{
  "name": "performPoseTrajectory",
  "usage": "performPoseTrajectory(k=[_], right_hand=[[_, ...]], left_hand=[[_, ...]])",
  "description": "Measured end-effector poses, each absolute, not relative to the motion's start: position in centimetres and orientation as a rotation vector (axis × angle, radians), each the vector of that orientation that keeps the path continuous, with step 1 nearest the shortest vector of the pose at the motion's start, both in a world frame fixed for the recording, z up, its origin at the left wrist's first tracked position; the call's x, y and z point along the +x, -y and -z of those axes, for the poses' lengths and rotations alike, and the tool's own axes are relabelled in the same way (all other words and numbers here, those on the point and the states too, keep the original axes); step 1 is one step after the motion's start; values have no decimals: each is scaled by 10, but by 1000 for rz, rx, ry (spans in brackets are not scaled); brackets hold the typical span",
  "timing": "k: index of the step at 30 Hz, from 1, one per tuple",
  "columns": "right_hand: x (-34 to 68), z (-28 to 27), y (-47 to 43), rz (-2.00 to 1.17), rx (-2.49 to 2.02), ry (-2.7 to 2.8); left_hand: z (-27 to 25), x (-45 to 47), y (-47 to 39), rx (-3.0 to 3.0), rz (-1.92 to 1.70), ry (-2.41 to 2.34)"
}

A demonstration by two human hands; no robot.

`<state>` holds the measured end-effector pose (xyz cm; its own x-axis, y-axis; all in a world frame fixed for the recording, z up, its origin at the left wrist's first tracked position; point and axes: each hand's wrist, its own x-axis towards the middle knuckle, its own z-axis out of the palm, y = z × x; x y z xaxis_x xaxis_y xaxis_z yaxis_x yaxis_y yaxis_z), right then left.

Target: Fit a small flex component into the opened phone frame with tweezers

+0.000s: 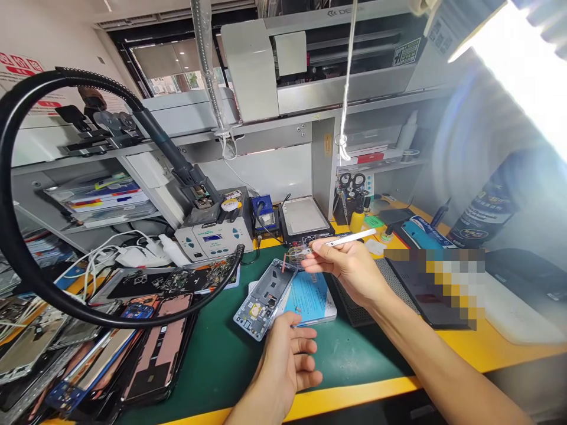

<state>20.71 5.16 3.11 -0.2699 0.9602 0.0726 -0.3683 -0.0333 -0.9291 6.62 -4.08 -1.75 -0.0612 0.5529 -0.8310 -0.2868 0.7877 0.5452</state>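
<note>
My right hand (339, 262) is closed round a slim white pen-like tool (349, 237), its shaft sticking out to the right. The working tip on the left is too fine to make out. Below and left of it lies an opened phone housing (266, 298), tilted, with its grey inside facing up and a reddish strip near the top end. It partly overlaps a light-blue printed packet (308, 298). Beside the housing's lower right edge is my left hand (287, 357), palm sideways, fingers apart and loosely bent. Whether its thumb touches the housing I cannot tell.
A green mat (212, 354) covers the bench. Phone parts and a pink-backed panel (162, 342) crowd the left, under a looping black hose (11, 195). A hot-air station (215, 236) stands behind; a perforated dark plate (358, 301) and dark phone-like slab (425, 292) lie right.
</note>
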Motion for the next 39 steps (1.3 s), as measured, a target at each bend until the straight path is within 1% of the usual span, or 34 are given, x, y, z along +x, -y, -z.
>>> performPoseTrajectory(k=[3, 7, 11, 13, 19, 25, 31, 39], right_hand=[[207, -32, -51, -1558, -756, 1114], [209, -34, -50, -1559, -748, 1091], [209, -34, -49, -1563, -735, 1065], [209, -34, -49, -1566, -730, 1064], [207, -31, -50, -1562, -741, 1083], [208, -30, -51, -1556, -756, 1075], [206, -34, -49, -1556, -751, 1019], [206, -34, -49, -1551, -741, 1010]], left_hand=[[16, 69, 47, 367, -724, -1556], [17, 71, 64, 774, -927, -1691], [27, 62, 80, 1211, -1176, -1972], [33, 56, 83, 1418, -1217, -2116], [43, 45, 80, 2041, -1062, -2286], [50, 42, 81, 2496, -879, -2244], [56, 38, 84, 2685, -764, -2171], [51, 36, 81, 2773, -704, -2109]])
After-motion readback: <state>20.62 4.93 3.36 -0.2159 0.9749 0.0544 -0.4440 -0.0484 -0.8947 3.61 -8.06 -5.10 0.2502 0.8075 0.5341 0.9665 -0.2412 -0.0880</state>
